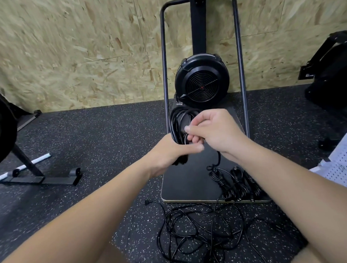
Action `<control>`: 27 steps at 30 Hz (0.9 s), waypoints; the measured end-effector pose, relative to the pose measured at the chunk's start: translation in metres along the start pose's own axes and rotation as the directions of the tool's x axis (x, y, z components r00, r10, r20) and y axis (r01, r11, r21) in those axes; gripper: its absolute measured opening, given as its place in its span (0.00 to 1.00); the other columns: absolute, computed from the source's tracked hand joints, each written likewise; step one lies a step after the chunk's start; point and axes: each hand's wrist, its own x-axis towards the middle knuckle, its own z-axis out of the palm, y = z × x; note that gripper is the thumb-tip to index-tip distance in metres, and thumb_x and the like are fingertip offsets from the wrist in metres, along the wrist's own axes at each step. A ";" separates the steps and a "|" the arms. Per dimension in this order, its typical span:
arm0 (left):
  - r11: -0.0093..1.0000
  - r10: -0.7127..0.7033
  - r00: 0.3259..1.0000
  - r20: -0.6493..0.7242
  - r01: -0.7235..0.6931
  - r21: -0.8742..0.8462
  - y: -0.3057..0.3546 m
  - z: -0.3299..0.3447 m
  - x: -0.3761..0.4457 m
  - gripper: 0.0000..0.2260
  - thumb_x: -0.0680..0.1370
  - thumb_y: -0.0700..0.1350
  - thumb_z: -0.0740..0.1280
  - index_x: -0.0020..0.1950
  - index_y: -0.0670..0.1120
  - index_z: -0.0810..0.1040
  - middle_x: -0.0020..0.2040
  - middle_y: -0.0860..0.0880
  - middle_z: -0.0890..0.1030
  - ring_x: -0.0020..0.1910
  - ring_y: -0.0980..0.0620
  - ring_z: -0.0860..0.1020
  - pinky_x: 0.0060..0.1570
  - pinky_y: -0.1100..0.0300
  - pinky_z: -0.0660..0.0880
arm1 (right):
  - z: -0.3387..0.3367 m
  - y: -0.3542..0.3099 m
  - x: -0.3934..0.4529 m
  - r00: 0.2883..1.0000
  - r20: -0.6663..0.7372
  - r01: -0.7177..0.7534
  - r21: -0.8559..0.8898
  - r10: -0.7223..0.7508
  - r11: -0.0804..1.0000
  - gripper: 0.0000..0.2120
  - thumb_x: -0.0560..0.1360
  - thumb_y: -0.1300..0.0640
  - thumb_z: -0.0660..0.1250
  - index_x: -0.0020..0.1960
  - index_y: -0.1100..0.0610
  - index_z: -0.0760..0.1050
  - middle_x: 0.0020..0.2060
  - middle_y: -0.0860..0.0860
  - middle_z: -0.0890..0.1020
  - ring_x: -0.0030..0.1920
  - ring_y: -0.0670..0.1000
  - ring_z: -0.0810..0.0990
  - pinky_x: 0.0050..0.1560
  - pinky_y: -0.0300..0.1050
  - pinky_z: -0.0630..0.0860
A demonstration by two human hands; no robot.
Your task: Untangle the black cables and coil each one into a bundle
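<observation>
My left hand (170, 154) grips a coil of black cable (177, 124) whose loops stand up above my fist. My right hand (214, 130) pinches a strand of that same cable right beside the coil, and its tail (218, 158) hangs down under my right wrist. Three finished black bundles (237, 183) lie side by side on the black base plate (188, 188), at its near right corner. A loose tangle of black cables (199, 230) is spread over the speckled floor in front of the plate, with a plug (146, 202) at its left end.
A black fan machine (202, 81) with a tall tube frame (238, 50) stands on the plate against the chipboard wall. Another machine's stand and feet (38, 175) sit at left. Black equipment (331, 70) and a white perforated sheet (343, 162) lie at right.
</observation>
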 end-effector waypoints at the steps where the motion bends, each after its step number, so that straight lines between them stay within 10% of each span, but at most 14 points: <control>1: 0.999 0.014 1.000 0.008 -0.014 0.034 -0.002 0.001 0.001 0.09 0.79 0.38 0.77 0.46 0.47 0.79 0.44 0.51 0.78 0.45 0.55 0.75 0.48 0.58 0.72 | 0.002 0.000 -0.001 1.000 -0.003 -0.006 -0.013 0.006 1.000 0.07 0.78 0.61 0.80 0.50 0.63 0.84 0.38 0.57 0.89 0.37 0.55 0.87 0.47 0.57 0.88; 8: 0.998 0.001 0.963 -0.268 -0.020 -0.065 -0.001 -0.014 0.002 0.05 0.73 0.35 0.69 0.45 0.36 0.74 0.36 0.40 0.73 0.36 0.45 0.69 0.38 0.47 0.65 | -0.016 0.001 0.004 0.989 0.101 0.120 -0.153 -0.105 0.981 0.15 0.71 0.57 0.86 0.54 0.53 0.85 0.49 0.47 0.90 0.52 0.46 0.89 0.58 0.43 0.84; 15: 0.933 0.043 0.972 -0.231 -0.122 -0.338 -0.003 -0.020 0.004 0.08 0.78 0.32 0.66 0.55 0.41 0.76 0.41 0.46 0.71 0.36 0.50 0.70 0.39 0.53 0.70 | -0.008 0.041 0.011 0.997 0.040 -0.050 -0.414 0.073 0.909 0.16 0.68 0.45 0.88 0.49 0.46 0.85 0.45 0.43 0.89 0.41 0.41 0.85 0.39 0.38 0.75; 20: 0.870 0.075 0.965 -0.250 -0.186 -0.457 0.004 -0.023 0.004 0.09 0.79 0.29 0.64 0.56 0.41 0.75 0.40 0.47 0.72 0.36 0.51 0.69 0.39 0.57 0.73 | 0.000 0.041 0.013 0.992 -0.095 -0.105 -0.287 0.081 0.952 0.13 0.69 0.51 0.88 0.43 0.53 0.85 0.39 0.53 0.88 0.34 0.49 0.85 0.32 0.35 0.76; 27: 0.926 0.081 0.945 -0.316 -0.189 -0.328 -0.004 -0.039 0.008 0.06 0.81 0.40 0.74 0.49 0.47 0.78 0.40 0.47 0.73 0.38 0.50 0.71 0.43 0.50 0.69 | 0.007 -0.006 0.005 0.995 -0.072 -0.057 0.136 0.068 0.989 0.10 0.78 0.62 0.80 0.55 0.64 0.84 0.42 0.57 0.90 0.44 0.56 0.91 0.51 0.54 0.89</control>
